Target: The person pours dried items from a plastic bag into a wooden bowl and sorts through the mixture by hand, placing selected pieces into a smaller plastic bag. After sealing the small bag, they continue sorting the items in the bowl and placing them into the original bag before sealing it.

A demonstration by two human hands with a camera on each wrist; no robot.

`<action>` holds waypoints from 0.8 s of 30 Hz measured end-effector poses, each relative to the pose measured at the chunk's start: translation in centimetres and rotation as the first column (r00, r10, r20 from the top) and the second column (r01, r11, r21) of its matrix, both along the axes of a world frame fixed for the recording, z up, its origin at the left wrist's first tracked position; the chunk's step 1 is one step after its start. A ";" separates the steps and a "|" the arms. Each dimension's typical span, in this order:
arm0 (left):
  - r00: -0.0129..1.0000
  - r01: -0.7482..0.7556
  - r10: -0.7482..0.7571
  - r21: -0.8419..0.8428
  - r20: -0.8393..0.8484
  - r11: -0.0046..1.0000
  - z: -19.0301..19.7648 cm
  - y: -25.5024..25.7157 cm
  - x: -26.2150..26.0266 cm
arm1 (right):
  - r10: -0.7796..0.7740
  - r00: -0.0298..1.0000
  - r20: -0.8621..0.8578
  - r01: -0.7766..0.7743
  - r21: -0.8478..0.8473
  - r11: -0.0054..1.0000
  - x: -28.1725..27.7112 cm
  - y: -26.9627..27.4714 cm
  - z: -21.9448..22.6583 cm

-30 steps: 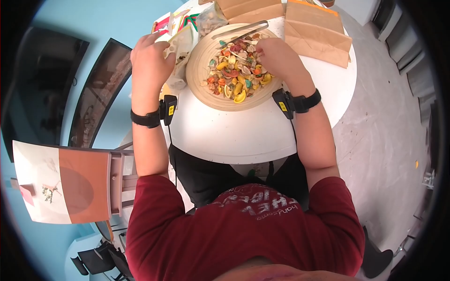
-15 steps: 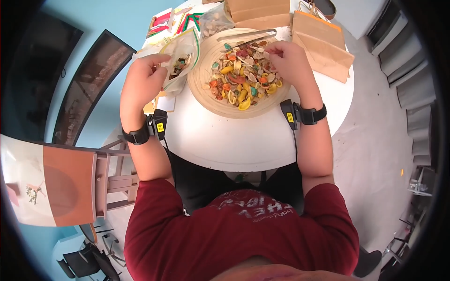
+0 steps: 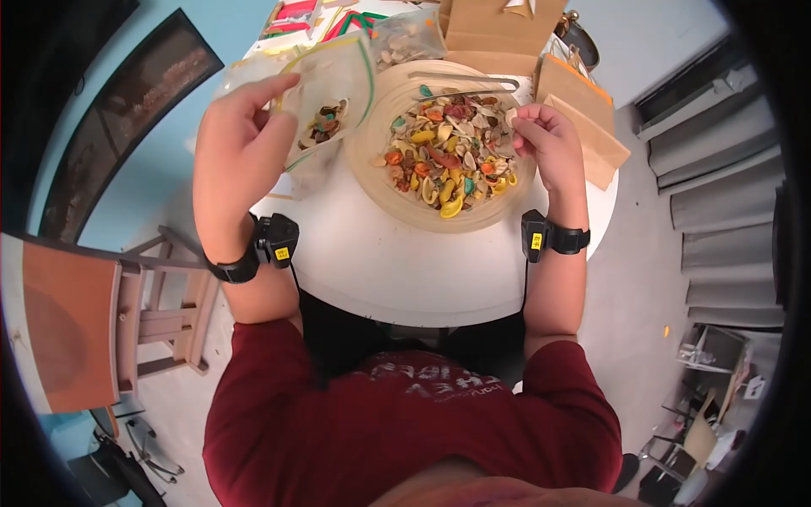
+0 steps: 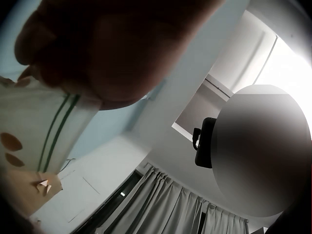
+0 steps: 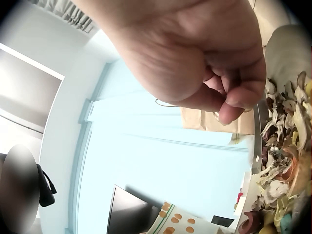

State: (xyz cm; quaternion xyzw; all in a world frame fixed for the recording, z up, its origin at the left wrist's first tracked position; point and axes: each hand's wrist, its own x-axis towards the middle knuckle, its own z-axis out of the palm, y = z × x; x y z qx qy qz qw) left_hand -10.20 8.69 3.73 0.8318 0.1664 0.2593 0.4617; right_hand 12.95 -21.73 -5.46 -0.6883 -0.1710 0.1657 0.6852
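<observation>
In the head view, the left hand pinches the rim of a clear zip bag, which stands open with some dark and coloured pieces inside. The left wrist view shows that hand against the bag's green-striped edge. A round wooden plate carries a heap of mixed dried pieces. At the heap's right edge, the right hand pinches a small pale piece. Its fingers are curled in the right wrist view, where the hand largely hides the piece.
Metal tongs lie across the plate's far side. Behind it are a second filled bag and a brown paper bag; another paper bag stands right. Red and green items lie at the back left.
The view has shifted. The left hand has moved left with the bag's rim, and the bag's mouth is wider. The right hand has drawn back from the heap to its right edge.
</observation>
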 end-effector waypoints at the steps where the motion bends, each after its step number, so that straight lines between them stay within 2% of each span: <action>1: 1.000 0.000 0.000 0.020 -0.008 1.000 0.4 -0.2 -0.1 | 0.011 1.000 -0.002 -0.011 0.021 1.000 0.1 0.1 -0.1; 3: 1.000 0.008 -0.007 0.064 -0.018 0.998 0.7 -0.4 -0.1 | 0.031 1.000 -0.003 -0.031 0.030 0.999 0.0 0.3 0.0; 8: 0.989 0.061 -0.097 0.297 0.108 0.953 -1.0 -0.2 0.4 | 0.066 0.998 0.012 -0.065 -0.021 0.998 -0.8 1.6 0.0; 11: 0.983 0.084 -0.139 0.374 0.123 0.924 -1.6 0.1 0.5 | 0.014 0.988 0.157 -0.006 -0.050 0.999 -3.2 3.6 2.0; 14: 0.981 0.083 -0.142 0.374 0.132 0.924 -1.3 0.1 0.4 | 0.070 0.942 0.329 -0.065 -0.027 0.998 -6.7 6.8 6.6; 17: 0.973 0.055 -0.134 0.377 0.187 0.925 -1.6 0.3 0.4 | 0.139 0.840 0.524 -0.177 0.023 0.984 -9.9 10.1 9.8; 20: 0.962 0.019 -0.116 0.368 0.246 0.930 -1.9 0.5 0.3 | 0.360 0.691 0.627 -0.292 -0.213 0.932 -10.9 13.0 11.4; 23: 0.955 0.020 -0.122 0.353 0.271 0.936 -2.2 1.0 0.2 | 0.506 0.692 0.515 -0.411 -0.295 0.863 -10.4 14.3 12.3; 24: 0.953 0.026 -0.127 0.345 0.275 0.938 -2.4 1.1 0.2 | 0.492 0.716 0.496 -0.360 -0.342 0.868 -10.0 14.0 12.8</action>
